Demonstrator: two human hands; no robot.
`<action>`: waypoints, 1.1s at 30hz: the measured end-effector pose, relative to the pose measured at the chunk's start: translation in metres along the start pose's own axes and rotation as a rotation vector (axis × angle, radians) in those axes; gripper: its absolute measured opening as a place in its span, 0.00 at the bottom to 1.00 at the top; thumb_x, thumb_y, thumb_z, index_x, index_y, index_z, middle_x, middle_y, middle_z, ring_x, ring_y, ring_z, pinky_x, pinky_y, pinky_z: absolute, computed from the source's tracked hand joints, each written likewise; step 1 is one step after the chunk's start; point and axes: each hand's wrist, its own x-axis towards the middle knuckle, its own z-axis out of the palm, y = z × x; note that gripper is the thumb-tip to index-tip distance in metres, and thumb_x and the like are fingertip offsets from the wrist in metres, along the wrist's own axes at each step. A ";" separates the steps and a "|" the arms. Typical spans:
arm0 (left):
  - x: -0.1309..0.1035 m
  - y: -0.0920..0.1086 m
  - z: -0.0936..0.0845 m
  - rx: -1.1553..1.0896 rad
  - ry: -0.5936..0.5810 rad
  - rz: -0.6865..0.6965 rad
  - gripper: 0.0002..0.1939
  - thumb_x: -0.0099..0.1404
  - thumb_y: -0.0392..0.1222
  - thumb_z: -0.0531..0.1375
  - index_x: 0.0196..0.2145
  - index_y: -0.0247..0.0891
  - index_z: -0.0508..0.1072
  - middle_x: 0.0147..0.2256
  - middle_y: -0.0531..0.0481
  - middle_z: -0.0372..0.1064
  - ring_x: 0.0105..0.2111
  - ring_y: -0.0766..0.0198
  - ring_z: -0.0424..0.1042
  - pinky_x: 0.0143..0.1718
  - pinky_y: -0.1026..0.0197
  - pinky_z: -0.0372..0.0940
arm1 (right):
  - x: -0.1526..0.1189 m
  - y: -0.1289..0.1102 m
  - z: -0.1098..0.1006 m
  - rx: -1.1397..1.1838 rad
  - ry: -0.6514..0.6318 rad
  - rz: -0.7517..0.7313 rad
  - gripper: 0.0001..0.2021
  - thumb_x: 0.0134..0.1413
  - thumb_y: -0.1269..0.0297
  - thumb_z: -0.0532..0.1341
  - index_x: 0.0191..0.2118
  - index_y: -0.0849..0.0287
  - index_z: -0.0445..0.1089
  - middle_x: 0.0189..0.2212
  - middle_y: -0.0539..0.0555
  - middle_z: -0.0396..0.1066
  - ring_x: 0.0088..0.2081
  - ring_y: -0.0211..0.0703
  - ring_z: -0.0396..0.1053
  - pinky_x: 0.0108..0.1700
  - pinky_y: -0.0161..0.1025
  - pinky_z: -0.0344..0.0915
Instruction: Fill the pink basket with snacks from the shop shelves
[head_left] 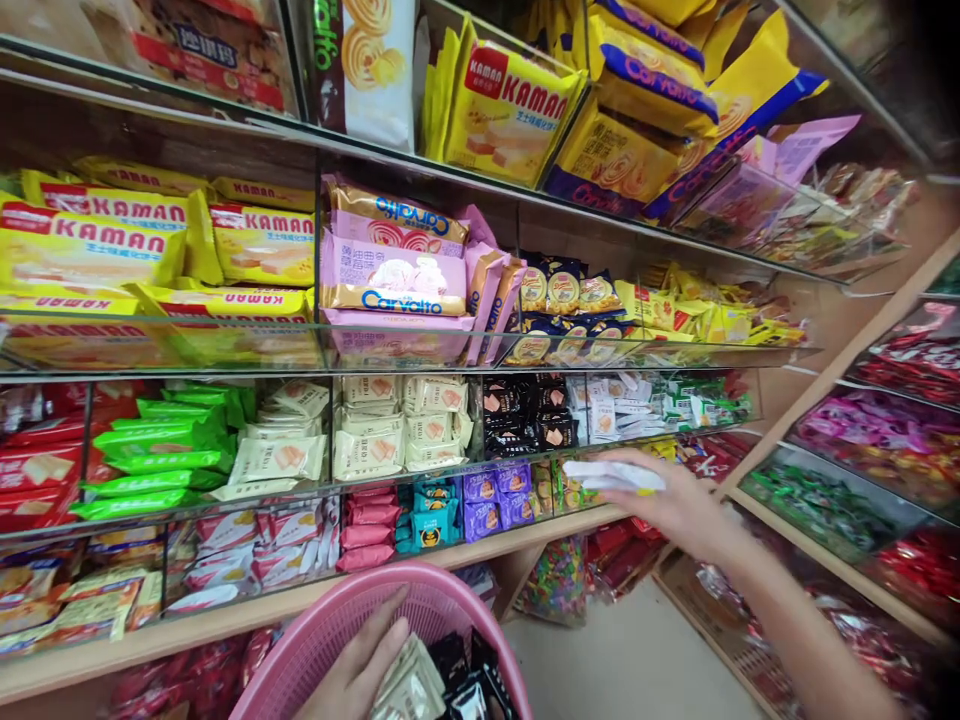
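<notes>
My right hand reaches out at the right and is closed on white snack packets, held just in front of the lower shelf rows. White packets of a similar look lie in the compartment behind it. At the bottom, my left hand is inside the pink plastic basket, fingers stretched out along its inner side and beside cream packets. Black packets lie at the right in the basket. The lower part of the left hand is cut off by the frame.
Clear-fronted shelves hold yellow wafer packs, pink cookie packs, green packets and purple packets. A wooden ledge runs under the lowest row. More sloping bins stand at the right, with grey floor between.
</notes>
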 end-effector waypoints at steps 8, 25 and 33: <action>-0.016 0.038 0.016 -0.161 0.026 0.114 0.31 0.64 0.57 0.50 0.62 0.48 0.52 0.64 0.50 0.45 0.64 0.55 0.43 0.64 0.45 0.37 | -0.066 -0.039 0.184 1.363 0.078 0.545 0.24 0.38 0.64 0.71 0.46 0.53 0.69 0.40 0.52 0.76 0.43 0.45 0.72 0.46 0.42 0.67; -0.005 0.013 0.033 -0.828 0.416 0.084 0.19 0.54 0.44 0.66 0.41 0.35 0.70 0.43 0.43 0.74 0.45 0.53 0.71 0.48 0.54 0.66 | -0.096 -0.087 0.273 1.816 -0.078 0.790 0.22 0.50 0.59 0.64 0.52 0.53 0.66 0.49 0.52 0.71 0.55 0.46 0.63 0.54 0.44 0.62; -0.008 0.013 0.008 -1.059 0.505 -0.010 0.20 0.54 0.44 0.65 0.45 0.39 0.70 0.45 0.45 0.73 0.40 0.57 0.74 0.38 0.61 0.69 | -0.093 -0.084 0.264 1.831 -0.193 0.809 0.26 0.53 0.44 0.54 0.54 0.53 0.64 0.51 0.53 0.69 0.55 0.46 0.63 0.54 0.47 0.61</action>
